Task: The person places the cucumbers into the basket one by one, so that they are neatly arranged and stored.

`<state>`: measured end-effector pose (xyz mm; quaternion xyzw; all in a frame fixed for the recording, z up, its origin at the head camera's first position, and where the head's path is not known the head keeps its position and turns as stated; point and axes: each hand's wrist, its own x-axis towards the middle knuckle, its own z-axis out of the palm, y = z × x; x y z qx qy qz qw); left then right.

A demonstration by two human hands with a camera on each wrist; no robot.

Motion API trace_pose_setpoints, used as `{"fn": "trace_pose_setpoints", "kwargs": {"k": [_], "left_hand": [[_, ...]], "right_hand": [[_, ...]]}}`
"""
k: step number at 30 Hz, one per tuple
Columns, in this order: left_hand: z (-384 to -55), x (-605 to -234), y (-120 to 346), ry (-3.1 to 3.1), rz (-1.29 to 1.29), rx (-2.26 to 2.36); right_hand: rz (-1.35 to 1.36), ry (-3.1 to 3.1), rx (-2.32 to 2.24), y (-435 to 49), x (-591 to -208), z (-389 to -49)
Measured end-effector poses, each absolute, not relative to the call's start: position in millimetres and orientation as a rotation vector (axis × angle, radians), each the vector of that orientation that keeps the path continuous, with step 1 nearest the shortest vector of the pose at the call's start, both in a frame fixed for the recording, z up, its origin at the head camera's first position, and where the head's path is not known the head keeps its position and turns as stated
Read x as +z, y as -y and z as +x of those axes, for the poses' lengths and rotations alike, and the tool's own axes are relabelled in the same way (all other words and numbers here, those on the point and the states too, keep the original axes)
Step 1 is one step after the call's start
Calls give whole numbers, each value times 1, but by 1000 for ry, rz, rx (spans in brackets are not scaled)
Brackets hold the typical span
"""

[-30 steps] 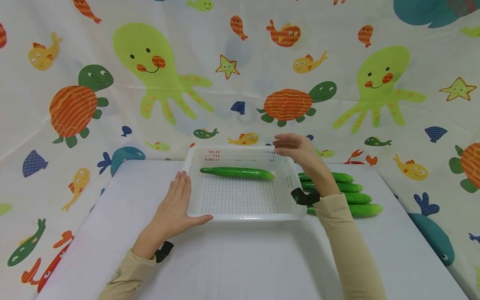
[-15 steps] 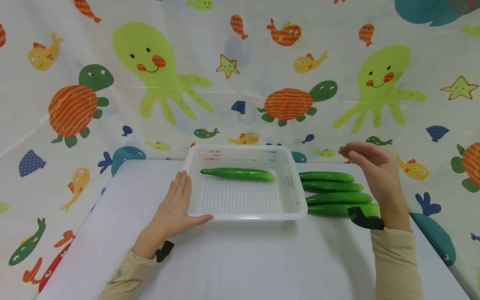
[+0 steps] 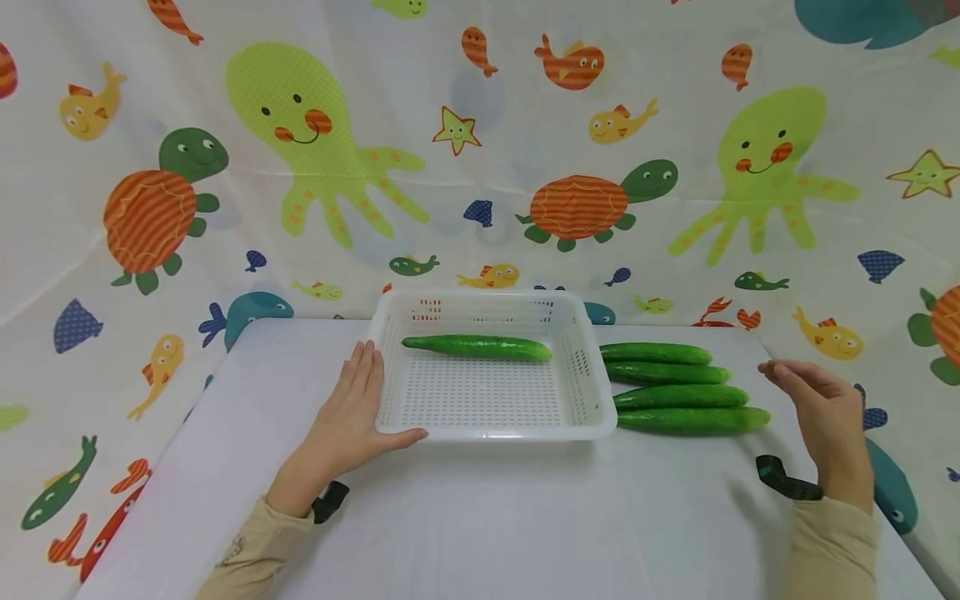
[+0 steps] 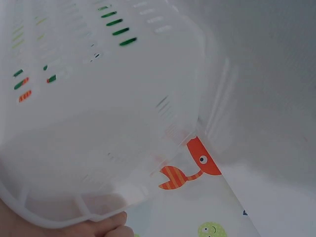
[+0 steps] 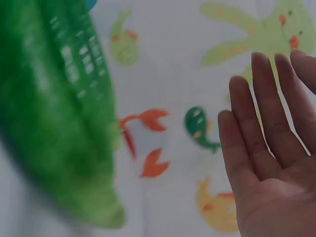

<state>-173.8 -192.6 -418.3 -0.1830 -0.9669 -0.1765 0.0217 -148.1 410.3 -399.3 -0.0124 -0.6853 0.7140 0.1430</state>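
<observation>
Head view: the white basket (image 3: pixel 495 433) is touched at its left side by the left hand (image 3: pixel 348 412), fingers straight; one cucumber (image 3: pixel 477 347) is contained inside. Four other cucumbers (image 3: pixel 667 372) are laid side by side on the table (image 3: pixel 525 517), right of the basket. Near their ends the right hand (image 3: pixel 831 421) is held empty, fingers loosely extended.

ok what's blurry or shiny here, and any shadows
Head view: mostly sharp, with a soft shadow on the white table beside the beige right sleeve; left wrist view: the white perforated plastic basket looks hazy; right wrist view: dim, the nearest long green cucumber blurred with pale glints, the bare right hand sharper.
</observation>
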Motion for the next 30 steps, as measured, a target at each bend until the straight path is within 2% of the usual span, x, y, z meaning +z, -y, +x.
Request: {"fn": "trace_pose_setpoints", "kwargs": {"k": [8,14,21,30], "left_hand": [[-175,-420,192,2993,-573,-566],[-175,-420,190,2994,-581,-575],[-177,-418,191,2984,-586,-566],[-177,-417,194,2999,-574,-549]], "right_hand": [[-331,2175,1987,-432,-446,-143],[-445,2570,1657,-441,-462,-141],[-487,2745,1637,-445,-470,-140],[-358,2836,1598,-447,-472,-138]]}}
